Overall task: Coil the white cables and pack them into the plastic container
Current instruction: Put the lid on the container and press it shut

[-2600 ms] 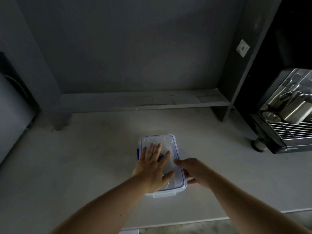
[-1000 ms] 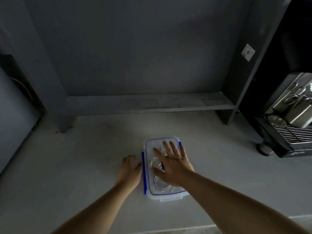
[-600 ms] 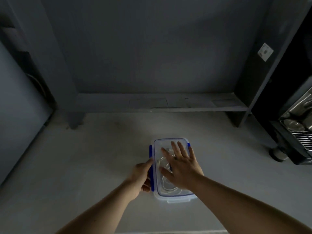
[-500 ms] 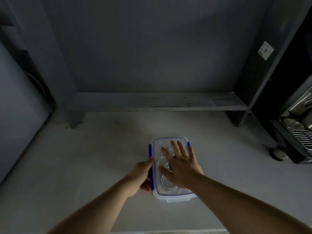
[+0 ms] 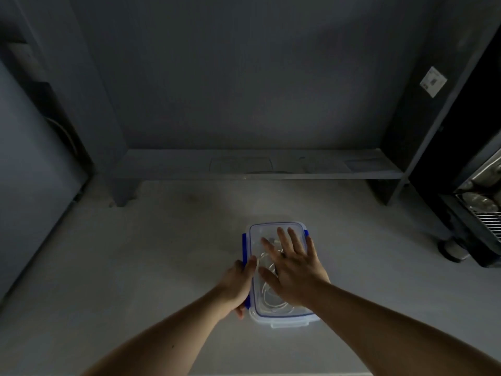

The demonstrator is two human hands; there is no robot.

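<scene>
A clear plastic container (image 5: 273, 229) with a transparent lid and blue side latches stands on the pale counter in front of me. Coiled white cables (image 5: 271, 301) show through the lid. My right hand (image 5: 294, 270) lies flat on the lid, fingers spread. My left hand (image 5: 240, 284) grips the container's left edge, thumb over the blue latch (image 5: 244, 246) and fingers curled around the side. The right latch (image 5: 306, 232) is mostly hidden by my right hand.
A low grey shelf (image 5: 257, 166) runs along the back wall. A dark coffee machine (image 5: 477, 226) with a metal drip grille stands at the right edge. A grey panel closes off the left side (image 5: 32, 172). The counter's front edge lies near my forearms.
Earlier my left hand pressed the lid and my right was at the right edge. Now the right hand presses the lid, and the left has closed on the left latch.
</scene>
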